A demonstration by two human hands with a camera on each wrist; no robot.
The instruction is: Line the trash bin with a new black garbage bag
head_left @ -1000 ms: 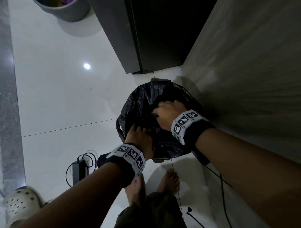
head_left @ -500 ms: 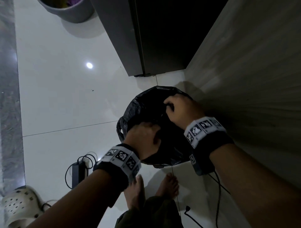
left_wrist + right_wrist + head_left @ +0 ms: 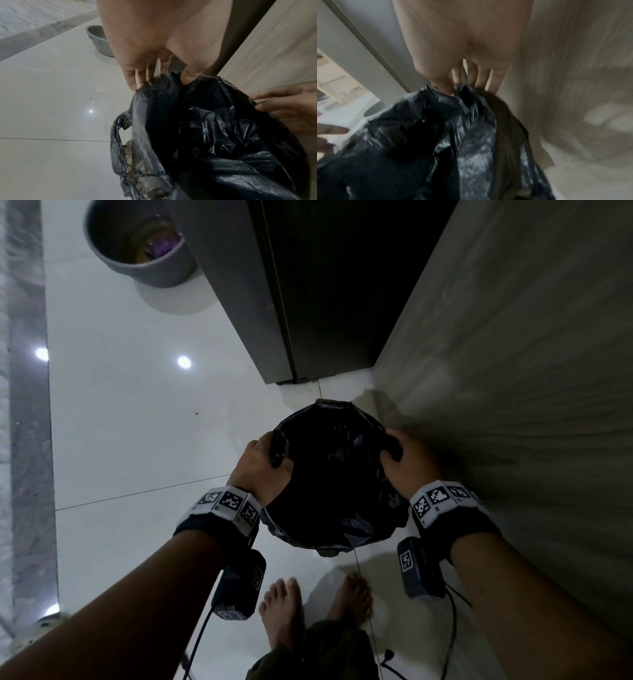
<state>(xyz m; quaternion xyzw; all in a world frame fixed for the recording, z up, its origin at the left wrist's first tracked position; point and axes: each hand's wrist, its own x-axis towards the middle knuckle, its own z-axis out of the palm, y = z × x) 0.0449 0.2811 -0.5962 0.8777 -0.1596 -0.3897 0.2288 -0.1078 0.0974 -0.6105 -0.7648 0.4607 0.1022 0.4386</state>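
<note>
A black garbage bag (image 3: 334, 474) covers the trash bin on the floor between my feet and a tall grey cabinet; only the bin's far rim (image 3: 334, 405) shows bare. My left hand (image 3: 263, 462) pinches the bag's edge on the left side, thumb inside and fingers outside, as the left wrist view shows (image 3: 164, 75). My right hand (image 3: 399, 455) pinches the bag's edge on the right side, next to the wall (image 3: 464, 86). The bag's mouth (image 3: 214, 121) is spread wide between both hands, crinkled inside. A bag handle loop (image 3: 118, 132) hangs loose outside on the left.
A wood-grain wall (image 3: 513, 371) stands tight against the bin's right side. A dark grey cabinet (image 3: 308, 285) is just behind it. A grey bucket (image 3: 140, 244) with items inside sits at the far left. Cables (image 3: 448, 645) trail by my bare feet (image 3: 284, 611). White tiled floor lies left.
Both hands moved apart from the bag's middle to opposite sides of the bin, pulling the bag's mouth open over the rim. The view tilted up, showing more of the grey bucket.
</note>
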